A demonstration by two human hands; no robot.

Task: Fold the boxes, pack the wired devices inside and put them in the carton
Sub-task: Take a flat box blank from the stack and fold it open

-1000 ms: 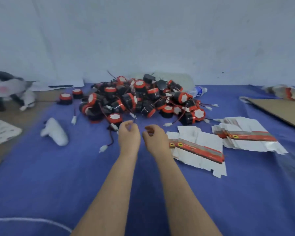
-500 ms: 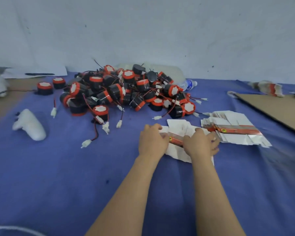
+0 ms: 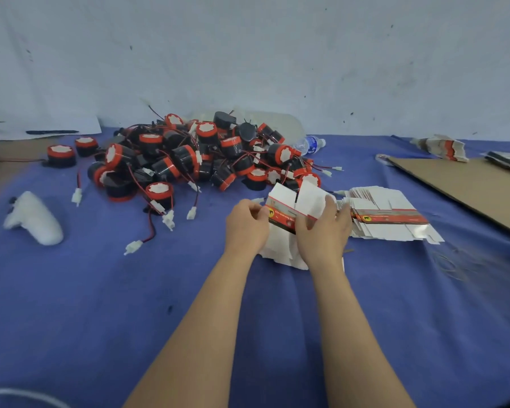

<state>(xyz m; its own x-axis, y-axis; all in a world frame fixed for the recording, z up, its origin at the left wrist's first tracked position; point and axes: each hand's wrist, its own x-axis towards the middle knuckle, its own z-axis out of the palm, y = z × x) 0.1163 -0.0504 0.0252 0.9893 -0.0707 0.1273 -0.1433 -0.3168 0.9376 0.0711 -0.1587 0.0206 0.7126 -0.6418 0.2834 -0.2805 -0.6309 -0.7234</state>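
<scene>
Against a pale, scuffed wall lies a tabletop covered with a blue cloth, whose bare brown edge shows at the far left. Near the middle, both hands hold one flat box, white with a red and black band, lifted a little off the cloth. The left hand grips its left end with curled fingers, and the right hand pinches its right part, thumb in front. Under the hands sits one stack of flat boxes, and a second stack lies just to the right. A third bundle rests far right by the wall. Behind the hands spreads a heap of wired devices, black with red rims, too many to count, their red wires and white plugs trailing toward the hands. Two more devices stand apart at the left. One water bottle lies behind the heap, one cardboard sheet lies on the right, and one white lump sits on the left.
</scene>
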